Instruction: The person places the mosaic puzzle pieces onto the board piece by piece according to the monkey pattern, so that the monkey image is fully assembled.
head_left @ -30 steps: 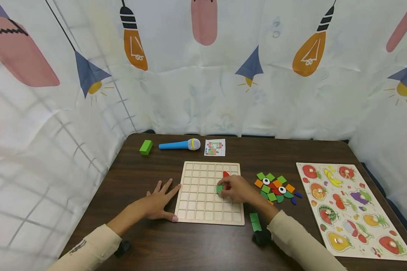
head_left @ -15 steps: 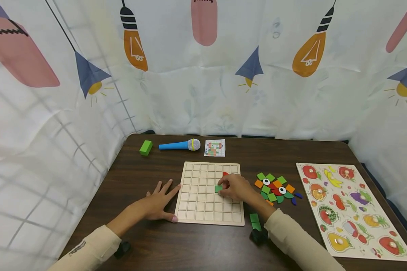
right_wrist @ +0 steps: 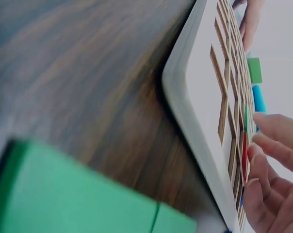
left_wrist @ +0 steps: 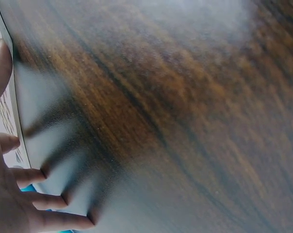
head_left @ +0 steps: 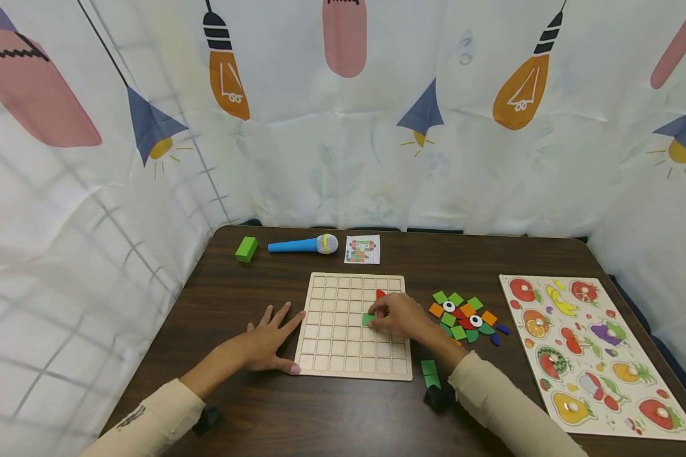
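A pale wooden grid board (head_left: 334, 330) lies on the dark table. My left hand (head_left: 265, 343) rests with fingers spread, its thumb and index finger against the board's left edge. On the right half of the board, my right hand (head_left: 400, 315) holds a small green square tile (head_left: 368, 319) at a grid cell between thumb and index finger. In the right wrist view, the fingertips (right_wrist: 258, 116) are by the green tile (right_wrist: 246, 118), with a red piece (right_wrist: 244, 150) nearer in the grid. Part of that red piece (head_left: 380, 294) shows beyond my right hand in the head view.
Right of the board lies a pile of colored tiles (head_left: 463, 319); two green tiles (head_left: 429, 368) sit nearer me. Behind the board are a green block (head_left: 246, 249), a toy microphone (head_left: 303, 244) and a pattern card (head_left: 363, 249). A fruit puzzle board (head_left: 594, 355) lies far right.
My right hand has shifted the green tile slightly left into line with a grid cell, then stayed nearly still. My left hand has not moved.
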The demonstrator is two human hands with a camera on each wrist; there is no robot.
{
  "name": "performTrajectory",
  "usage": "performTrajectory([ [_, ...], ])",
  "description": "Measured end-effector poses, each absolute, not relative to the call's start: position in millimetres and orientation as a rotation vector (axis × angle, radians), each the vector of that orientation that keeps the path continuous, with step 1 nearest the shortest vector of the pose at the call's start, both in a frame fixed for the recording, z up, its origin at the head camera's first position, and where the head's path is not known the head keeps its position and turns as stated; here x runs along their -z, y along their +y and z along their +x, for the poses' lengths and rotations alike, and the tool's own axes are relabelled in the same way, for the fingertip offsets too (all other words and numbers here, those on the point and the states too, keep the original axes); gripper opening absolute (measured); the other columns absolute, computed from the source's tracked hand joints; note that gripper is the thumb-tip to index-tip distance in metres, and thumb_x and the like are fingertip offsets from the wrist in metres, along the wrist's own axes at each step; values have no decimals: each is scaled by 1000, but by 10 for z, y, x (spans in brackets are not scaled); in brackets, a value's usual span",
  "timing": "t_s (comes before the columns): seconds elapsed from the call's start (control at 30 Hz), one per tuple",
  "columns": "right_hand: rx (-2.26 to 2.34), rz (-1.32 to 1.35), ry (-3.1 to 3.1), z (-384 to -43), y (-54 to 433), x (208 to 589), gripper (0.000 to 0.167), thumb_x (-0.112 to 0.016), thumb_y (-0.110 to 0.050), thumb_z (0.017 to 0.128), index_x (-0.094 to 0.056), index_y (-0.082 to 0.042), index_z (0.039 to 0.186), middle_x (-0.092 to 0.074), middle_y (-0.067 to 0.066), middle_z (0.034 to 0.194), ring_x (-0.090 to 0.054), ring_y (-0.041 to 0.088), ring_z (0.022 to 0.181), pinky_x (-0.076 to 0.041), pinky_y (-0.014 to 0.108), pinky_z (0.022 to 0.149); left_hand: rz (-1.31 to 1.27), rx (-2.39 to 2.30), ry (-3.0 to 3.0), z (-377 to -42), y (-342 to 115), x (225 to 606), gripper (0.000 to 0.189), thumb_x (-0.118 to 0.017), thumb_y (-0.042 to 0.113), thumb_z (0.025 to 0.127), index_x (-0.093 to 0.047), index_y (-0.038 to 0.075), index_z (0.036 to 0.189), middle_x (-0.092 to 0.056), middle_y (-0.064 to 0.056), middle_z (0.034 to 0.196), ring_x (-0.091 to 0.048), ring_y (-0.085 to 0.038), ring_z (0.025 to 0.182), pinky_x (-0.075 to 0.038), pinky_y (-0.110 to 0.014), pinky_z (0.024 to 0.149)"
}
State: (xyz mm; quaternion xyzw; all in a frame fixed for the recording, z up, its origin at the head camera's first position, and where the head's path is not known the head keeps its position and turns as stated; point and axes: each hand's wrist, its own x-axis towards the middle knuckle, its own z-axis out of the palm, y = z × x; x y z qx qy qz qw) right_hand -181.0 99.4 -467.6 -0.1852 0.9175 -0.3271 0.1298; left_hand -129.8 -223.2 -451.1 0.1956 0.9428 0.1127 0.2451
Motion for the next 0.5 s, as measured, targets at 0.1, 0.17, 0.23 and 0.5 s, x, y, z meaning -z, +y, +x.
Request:
performTrajectory([
  [0.1,966,-584,2655,-1814,1041,4688,25,-81,-24,86,-77,-13,109,-60,-9,73,-52,8,65,-39,24,58,523,-315,2569,-1299,-2227,4502,110,-73,64,80,-16,18,162,-6,-25,166,-7,-61,147,-26,-85,97],
  [0.17,1002,-652,2640,-1818,1089,4701,28,-79,-25,88,-75,-11,112,-61,-9,77,-52,8,68,-41,22,60,517,-318,2565,-1299,-2224,4497,110,-73,64,80,-16,18,162,-6,-25,166,-7,-61,147,-26,-85,97],
  [0.23,1046,-725,2619,-1817,1153,4717,30,-77,-26,90,-74,-10,115,-64,-8,82,-53,8,68,-43,22,61,514,-319,2562,-1298,-2222,4492,110,-74,63,80,-16,18,162,-6,-25,166,-7,-61,147,-25,-85,97],
  [0.5,1179,-761,2541,-1790,1548,4732,32,-70,-27,96,-70,-10,123,-66,-2,97,-53,9,59,-48,24,52,518,-323,2559,-1299,-2218,4484,109,-73,63,81,-16,18,162,-6,-25,166,-6,-61,147,-25,-85,97],
])
